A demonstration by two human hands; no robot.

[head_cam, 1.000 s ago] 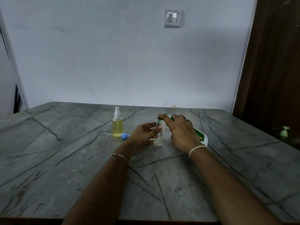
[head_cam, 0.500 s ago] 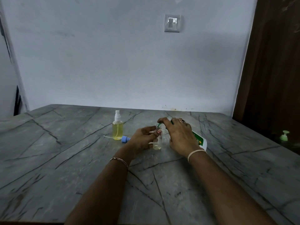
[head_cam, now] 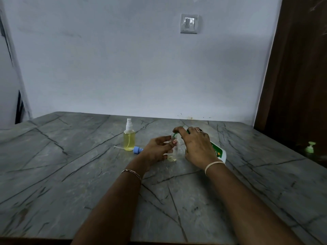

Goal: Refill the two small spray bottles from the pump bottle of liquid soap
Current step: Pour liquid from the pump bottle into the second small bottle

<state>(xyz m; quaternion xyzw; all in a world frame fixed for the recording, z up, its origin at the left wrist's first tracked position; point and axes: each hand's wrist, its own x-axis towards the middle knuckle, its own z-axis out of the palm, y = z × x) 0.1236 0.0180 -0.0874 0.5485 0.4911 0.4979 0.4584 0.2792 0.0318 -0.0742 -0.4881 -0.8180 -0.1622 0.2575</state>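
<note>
A small clear spray bottle (head_cam: 172, 154) stands uncapped on the grey marble table (head_cam: 70, 174), a little yellow liquid at its bottom. My left hand (head_cam: 155, 149) grips it from the left. My right hand (head_cam: 196, 147) holds the white and green pump bottle (head_cam: 218, 152), tilted so its green nozzle (head_cam: 175, 134) sits over the small bottle's mouth. The second spray bottle (head_cam: 129, 137), full of yellow liquid with a white sprayer on, stands upright to the left. A blue sprayer cap (head_cam: 137, 149) with its thin white tube lies beside it.
A green pump head (head_cam: 310, 147) shows low at the right, beyond the table's edge, against a dark wooden door. The white wall with a light switch (head_cam: 189, 23) rises right behind the table.
The view has tilted up slightly, so the hands and bottles sit lower in the picture. Both hands keep the same hold over the small bottle.
</note>
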